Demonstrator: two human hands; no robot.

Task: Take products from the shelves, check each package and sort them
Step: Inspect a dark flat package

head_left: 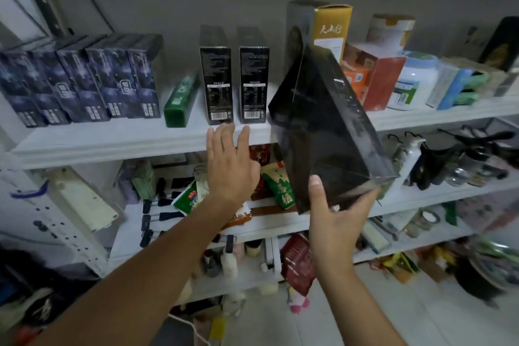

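Black and glossy, the large box [325, 132] sits right of centre in the frame. It is tilted, its top leaning toward the upper left, and it covers part of the front edge of the top shelf [112, 140]. The right hand [335, 219] grips it at the lower end, with the thumb lying up the front face and the fingers curled under the bottom right corner.

The left hand [229, 168], at the centre of the frame, holds nothing. Its fingers are straight and nearly together, and their tips reach the shelf's front edge; whether they touch it cannot be told.

Just above those fingertips a pair of black cartons [215, 84] stands upright on the shelf, barcodes facing out. A green box [179, 104] lies to their left, and further left is a row of dark blue boxes [81, 81].

Behind the held box stands a tall yellow carton [331, 31]. A red box [384, 78] and a white jar [415, 78] stand to the right. On the shelf below, a green packet [278, 185] lies between the two hands.
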